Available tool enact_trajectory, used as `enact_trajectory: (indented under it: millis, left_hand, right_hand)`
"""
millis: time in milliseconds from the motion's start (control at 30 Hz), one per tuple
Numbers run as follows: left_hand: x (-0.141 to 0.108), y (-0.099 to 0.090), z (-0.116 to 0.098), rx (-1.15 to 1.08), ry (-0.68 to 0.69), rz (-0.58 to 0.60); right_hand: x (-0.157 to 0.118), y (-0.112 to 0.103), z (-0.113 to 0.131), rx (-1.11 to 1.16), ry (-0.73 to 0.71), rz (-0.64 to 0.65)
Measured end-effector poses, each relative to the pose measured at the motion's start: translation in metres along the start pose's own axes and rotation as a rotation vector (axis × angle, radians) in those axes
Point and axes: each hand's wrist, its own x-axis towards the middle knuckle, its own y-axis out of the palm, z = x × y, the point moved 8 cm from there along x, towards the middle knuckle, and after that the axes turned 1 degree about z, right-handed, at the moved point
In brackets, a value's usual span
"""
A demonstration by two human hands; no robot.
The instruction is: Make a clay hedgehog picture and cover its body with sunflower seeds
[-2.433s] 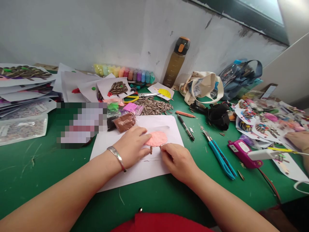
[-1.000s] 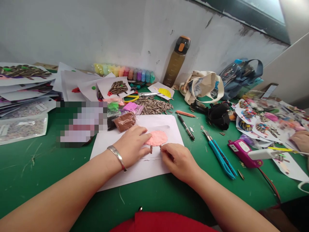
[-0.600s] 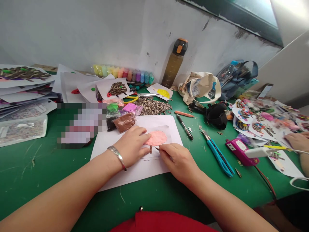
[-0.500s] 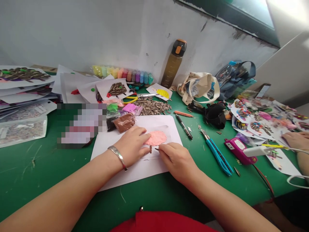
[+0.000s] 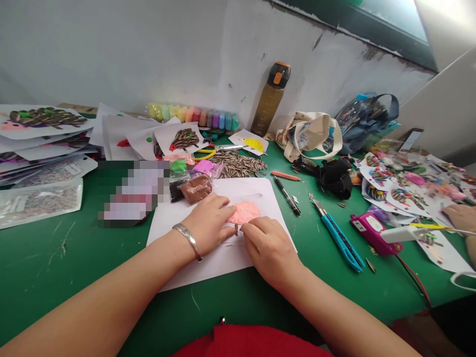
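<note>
Pink clay oval down on paper, w/ one brown piece below, no seeds atop. L hand half-open, empty; R hand pinched shut (on a tiny dark bit).

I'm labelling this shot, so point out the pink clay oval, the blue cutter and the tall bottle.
Pink clay oval (image 5: 244, 213): head view, middle of its top face.
Blue cutter (image 5: 339, 238): head view, its handle.
Tall bottle (image 5: 267, 107): head view, its see-through body.
</note>
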Motion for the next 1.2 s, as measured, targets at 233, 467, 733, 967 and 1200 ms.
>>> enact_trajectory:
  millis: [233, 467, 733, 967, 1200]
  left_hand:
    - [0.0, 0.002, 0.0, 0.019, -0.007, 0.018]
    - [0.001, 0.003, 0.0, 0.019, -0.009, 0.03]
    - [0.001, 0.003, 0.001, 0.014, -0.016, 0.03]
    - [0.001, 0.003, 0.001, 0.006, -0.01, 0.029]
    - [0.0, 0.001, 0.0, -0.004, -0.001, 0.021]
  right_hand:
    - [-0.005, 0.004, -0.01, 0.167, 0.075, 0.012]
    - [-0.003, 0.007, -0.009, 0.201, 0.052, 0.022]
    - [-0.003, 0.007, -0.009, 0.204, 0.048, 0.005]
    - [-0.003, 0.005, -0.009, 0.232, 0.038, -0.018]
    - [0.002, 0.001, -0.011, 0.271, 0.053, -0.054]
